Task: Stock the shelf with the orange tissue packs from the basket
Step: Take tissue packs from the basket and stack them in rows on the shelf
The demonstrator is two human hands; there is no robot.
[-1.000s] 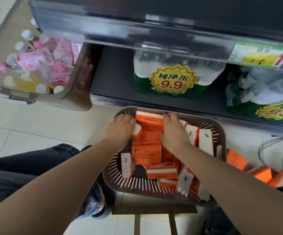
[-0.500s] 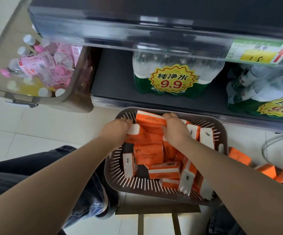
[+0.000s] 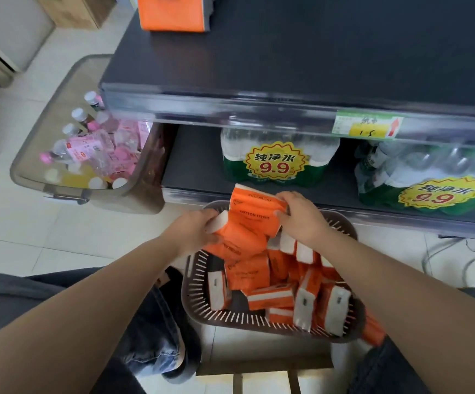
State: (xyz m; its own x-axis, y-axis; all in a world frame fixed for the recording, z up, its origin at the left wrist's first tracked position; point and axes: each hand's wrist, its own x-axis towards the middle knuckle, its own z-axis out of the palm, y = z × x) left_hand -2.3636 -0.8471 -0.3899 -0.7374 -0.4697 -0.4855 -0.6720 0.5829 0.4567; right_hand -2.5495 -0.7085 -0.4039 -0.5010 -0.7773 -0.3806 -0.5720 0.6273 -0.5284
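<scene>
nearest, the brown slotted basket [image 3: 230, 318] sits on the floor between the person's knees, with orange tissue packs [image 3: 270, 297] heaped loose inside, some lying flat and some on end. a stray pack [image 3: 372, 334] lies just outside its right wall.

just above the basket's far rim, both hands clamp a held bundle [image 3: 252, 211] of packs between them. the left hand [image 3: 196, 233] curls its fingers round the white end on the left, and the right hand [image 3: 301, 220] is curled over the right end. the bundle has at least two packs; the exact count i cannot tell.

the risk, as i judge it: the bundle hangs on sideways squeeze alone. the wrappers look soft and slick, and the lower pack sits tilted. if the pressure eases on the way up, one could slide out and drop.

beyond the hands, the lower shelf [image 3: 196, 166] carries bottled water multipacks [image 3: 279, 163], with only a strip of board showing at its left. above it the front lip [image 3: 259, 106] of the upper shelf [image 3: 316, 52] juts toward the person and bears a price tag [image 3: 368, 127]. a bundle lifted straight up may catch under that edge and spill, so it would need to come toward the person first.

past the lip a broad stretch of dark board shows, with one orange pack [image 3: 173, 12] at the far left. a bin of pink bottles [image 3: 68, 189] stands close on the left, crowding the left elbow.
</scene>
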